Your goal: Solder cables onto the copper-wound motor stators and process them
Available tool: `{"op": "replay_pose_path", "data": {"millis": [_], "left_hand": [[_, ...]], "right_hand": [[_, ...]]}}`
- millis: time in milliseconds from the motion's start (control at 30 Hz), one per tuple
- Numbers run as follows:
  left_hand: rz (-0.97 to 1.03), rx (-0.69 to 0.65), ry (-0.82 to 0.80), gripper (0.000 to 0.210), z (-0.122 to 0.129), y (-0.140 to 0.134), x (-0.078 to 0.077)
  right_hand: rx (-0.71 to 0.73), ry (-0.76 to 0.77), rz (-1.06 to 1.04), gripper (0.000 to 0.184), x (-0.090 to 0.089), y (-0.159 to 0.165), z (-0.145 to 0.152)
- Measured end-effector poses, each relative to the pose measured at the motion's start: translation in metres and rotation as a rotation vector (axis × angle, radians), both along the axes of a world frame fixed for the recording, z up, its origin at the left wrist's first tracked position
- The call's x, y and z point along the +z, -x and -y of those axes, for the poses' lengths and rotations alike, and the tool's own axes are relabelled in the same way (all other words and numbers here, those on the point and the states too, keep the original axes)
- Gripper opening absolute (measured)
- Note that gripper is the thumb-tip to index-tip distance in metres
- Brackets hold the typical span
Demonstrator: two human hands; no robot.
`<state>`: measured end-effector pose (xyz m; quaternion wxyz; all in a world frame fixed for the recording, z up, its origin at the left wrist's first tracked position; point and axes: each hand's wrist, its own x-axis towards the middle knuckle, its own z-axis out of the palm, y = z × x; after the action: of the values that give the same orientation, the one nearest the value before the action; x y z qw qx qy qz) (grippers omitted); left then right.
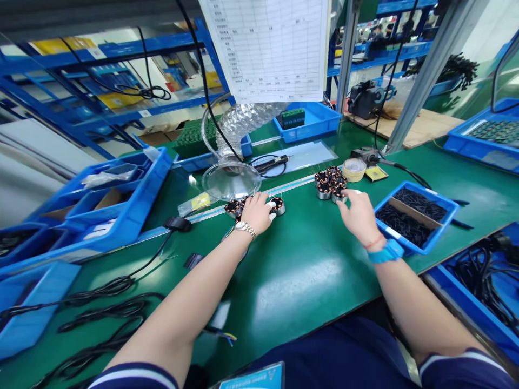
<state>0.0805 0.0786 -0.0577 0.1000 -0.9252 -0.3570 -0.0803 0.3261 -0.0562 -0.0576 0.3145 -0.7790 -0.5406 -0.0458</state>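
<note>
Small motor stators with copper windings and silvery rims stand on the green bench in two groups. Over the left group, my left hand (258, 213) curls its fingers down around a stator, hiding part of it; white covers show on the fingertips. One stator (278, 206) peeks out at this hand's right side, another stator (232, 208) at its left. At the right group, the thumb and fingers of my right hand (360, 215) close on the nearest stator (339, 194). Several more stators (324, 189) stand tightly against it.
A blue tray (430, 246) of short black pieces sits right of my right hand. Behind are a tape roll (354, 169), a soldering iron (278, 162) and a clear fume hood (231, 182). Black cables (109, 310) lie at left, beside blue bins (121, 229).
</note>
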Motion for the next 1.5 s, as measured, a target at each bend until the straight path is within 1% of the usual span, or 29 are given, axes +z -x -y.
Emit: {"op": "replay_pose_path", "data": {"millis": [33, 67, 133, 167, 200, 267, 300, 367, 467, 567, 633, 733, 800, 867, 900, 933, 967, 1000, 1033, 1067, 1133, 1200, 1267, 1367, 1500], "left_hand": [[0.005, -0.001, 0.003, 0.024, 0.001, -0.003, 0.000], [0.010, -0.001, 0.003, 0.022, 0.005, -0.006, 0.000], [0.027, -0.023, 0.004, 0.021, 0.020, -0.011, 0.002], [0.035, -0.046, 0.014, 0.022, 0.031, -0.013, 0.003], [0.049, -0.085, 0.038, 0.023, 0.043, -0.014, 0.005], [0.051, -0.158, 0.150, 0.022, 0.067, -0.017, 0.009], [0.042, -0.183, 0.220, 0.023, 0.079, -0.018, 0.011], [0.019, -0.211, 0.321, 0.029, 0.097, -0.017, 0.014], [-0.020, -0.236, 0.369, 0.039, 0.113, -0.007, 0.020], [-0.059, -0.263, 0.420, 0.041, 0.117, 0.007, 0.021], [-0.056, -0.262, 0.440, 0.041, 0.118, 0.015, 0.019], [-0.001, -0.238, 0.441, 0.032, 0.119, 0.018, 0.012], [0.052, -0.240, 0.451, 0.025, 0.119, 0.017, 0.006], [0.096, -0.258, 0.473, 0.021, 0.118, 0.015, 0.002], [0.113, -0.269, 0.486, 0.019, 0.117, 0.014, 0.000], [0.128, -0.280, 0.499, 0.019, 0.116, 0.013, -0.001], [0.142, -0.290, 0.514, 0.019, 0.115, 0.013, -0.002], [0.154, -0.299, 0.527, 0.019, 0.114, 0.013, -0.003], [0.164, -0.305, 0.538, 0.019, 0.113, 0.013, -0.003], [0.172, -0.309, 0.546, 0.020, 0.113, 0.013, -0.003], [0.182, -0.309, 0.551, 0.020, 0.113, 0.012, -0.002], [0.182, -0.309, 0.553, 0.020, 0.113, 0.012, 0.000], [0.183, -0.310, 0.556, 0.020, 0.113, 0.012, 0.000], [0.188, -0.306, 0.556, 0.019, 0.113, 0.012, 0.000], [0.187, -0.312, 0.556, 0.018, 0.112, 0.012, -0.002]], "right_hand": [[0.038, 0.055, 0.054, 0.027, 0.010, -0.005, 0.013], [0.041, 0.123, 0.101, 0.025, 0.018, -0.013, 0.025], [-0.058, 0.276, 0.182, 0.026, 0.027, -0.036, 0.047], [-0.130, 0.372, 0.206, 0.024, 0.028, -0.050, 0.055], [-0.171, 0.474, 0.217, 0.023, 0.026, -0.064, 0.060], [-0.189, 0.639, 0.185, 0.019, 0.017, -0.089, 0.063], [-0.176, 0.687, 0.157, 0.018, 0.011, -0.098, 0.062], [-0.154, 0.728, 0.112, 0.019, 0.002, -0.108, 0.057], [-0.153, 0.718, 0.108, 0.017, -0.005, -0.110, 0.051], [-0.153, 0.683, 0.129, 0.016, -0.006, -0.107, 0.052], [-0.141, 0.655, 0.151, 0.017, -0.004, -0.106, 0.055], [-0.144, 0.616, 0.197, 0.019, 0.001, -0.104, 0.062], [-0.167, 0.551, 0.243, 0.020, 0.009, -0.097, 0.069], [-0.150, 0.397, 0.252, 0.020, 0.018, -0.082, 0.075], [-0.107, 0.291, 0.216, 0.019, 0.021, -0.071, 0.078], [-0.029, 0.191, 0.150, 0.019, 0.023, -0.057, 0.079], [0.076, 0.109, 0.057, 0.018, 0.023, -0.041, 0.080], [0.200, 0.070, -0.048, 0.017, 0.022, -0.024, 0.079], [0.329, 0.080, -0.145, 0.016, 0.018, -0.008, 0.077], [0.429, 0.114, -0.225, 0.015, 0.013, 0.008, 0.075], [0.533, 0.175, -0.324, 0.013, 0.001, 0.035, 0.068], [0.552, 0.185, -0.359, 0.013, -0.008, 0.051, 0.061], [0.552, 0.161, -0.352, 0.013, -0.012, 0.058, 0.055], [0.564, 0.147, -0.322, 0.013, -0.011, 0.059, 0.051], [0.574, 0.166, -0.289, 0.014, -0.008, 0.058, 0.052]]}}
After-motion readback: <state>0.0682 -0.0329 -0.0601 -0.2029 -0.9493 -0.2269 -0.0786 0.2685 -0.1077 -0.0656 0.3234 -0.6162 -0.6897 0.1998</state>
